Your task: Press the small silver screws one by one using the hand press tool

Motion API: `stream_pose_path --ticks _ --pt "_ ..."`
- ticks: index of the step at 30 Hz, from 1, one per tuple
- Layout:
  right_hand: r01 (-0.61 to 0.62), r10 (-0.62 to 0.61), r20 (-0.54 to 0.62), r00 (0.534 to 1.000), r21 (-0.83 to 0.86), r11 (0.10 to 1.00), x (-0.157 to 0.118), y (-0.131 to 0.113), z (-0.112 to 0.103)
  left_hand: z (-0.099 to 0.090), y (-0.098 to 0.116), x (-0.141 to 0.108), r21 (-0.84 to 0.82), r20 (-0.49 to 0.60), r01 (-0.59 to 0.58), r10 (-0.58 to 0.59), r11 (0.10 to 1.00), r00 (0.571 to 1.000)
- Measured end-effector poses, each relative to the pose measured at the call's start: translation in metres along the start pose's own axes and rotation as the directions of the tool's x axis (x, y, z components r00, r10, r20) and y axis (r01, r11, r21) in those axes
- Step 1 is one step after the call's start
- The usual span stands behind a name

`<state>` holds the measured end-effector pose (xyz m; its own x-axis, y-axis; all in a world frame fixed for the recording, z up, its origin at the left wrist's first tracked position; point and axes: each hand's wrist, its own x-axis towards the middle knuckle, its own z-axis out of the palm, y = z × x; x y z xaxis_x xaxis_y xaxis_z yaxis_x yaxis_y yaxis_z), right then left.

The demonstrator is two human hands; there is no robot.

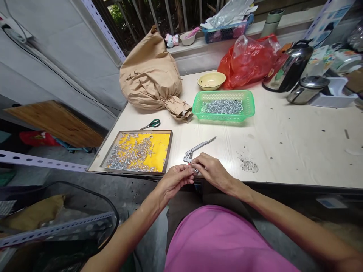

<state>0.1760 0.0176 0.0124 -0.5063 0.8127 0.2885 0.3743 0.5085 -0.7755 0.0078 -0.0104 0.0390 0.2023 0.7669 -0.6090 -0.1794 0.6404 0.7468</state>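
Note:
At the table's front edge my left hand [178,178] and my right hand [212,169] meet, both closed, fingertips pinched together. A small shiny bit shows between them, mostly covered by the fingers; its kind cannot be made out. Just beyond the fingertips lies a grey hand tool [200,146] with a spring and a long handle, its near end partly hidden by my hands. Left of my hands is a shallow tray [169,151] with a yellow bottom, strewn with many small metal pins or screws [133,153]. A green plastic basket [224,118] farther back holds a heap of similar pieces.
Green-handled scissors [154,123] lie behind the tray. A tied brown paper sack [150,71], a yellow bowl [211,80], a red plastic bag [246,62] and a kettle [292,66] stand along the back. A metal pot [306,90] is at the right.

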Motion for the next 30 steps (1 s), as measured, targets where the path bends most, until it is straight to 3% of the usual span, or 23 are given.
stream_pose_path --ticks 4,7,11,15,21,26,30 --pt "0.041 -0.043 -0.043 0.998 -0.041 0.998 -0.002 0.009 -0.011 -0.011 0.006 0.014 0.169 -0.125 -0.09 0.112 0.982 0.986" --pt "0.004 -0.013 -0.116 0.993 -0.082 0.997 -0.006 0.02 -0.027 -0.02 0.012 0.024 0.324 -0.206 -0.089 0.162 0.942 0.965" --pt "-0.049 0.034 -0.139 0.99 -0.108 0.993 -0.019 0.036 -0.04 -0.024 0.012 0.031 0.469 -0.198 -0.006 0.112 0.883 0.974" --pt "-0.072 0.06 -0.13 0.99 -0.095 0.993 -0.03 0.043 -0.039 -0.022 0.009 0.035 0.529 -0.211 0.067 0.055 0.846 0.976" --pt "-0.063 0.05 -0.127 0.991 -0.099 0.993 -0.031 0.042 -0.037 -0.023 0.003 0.039 0.605 -0.218 0.068 0.083 0.793 0.972" --pt "-0.054 0.041 -0.128 0.991 -0.103 0.993 -0.031 0.041 -0.038 -0.026 0.0 0.041 0.723 -0.235 0.093 0.118 0.684 0.965" --pt "-0.048 0.028 -0.14 0.99 -0.139 0.989 -0.027 0.044 -0.042 -0.03 0.002 0.046 0.784 -0.224 0.138 0.068 0.605 0.972"
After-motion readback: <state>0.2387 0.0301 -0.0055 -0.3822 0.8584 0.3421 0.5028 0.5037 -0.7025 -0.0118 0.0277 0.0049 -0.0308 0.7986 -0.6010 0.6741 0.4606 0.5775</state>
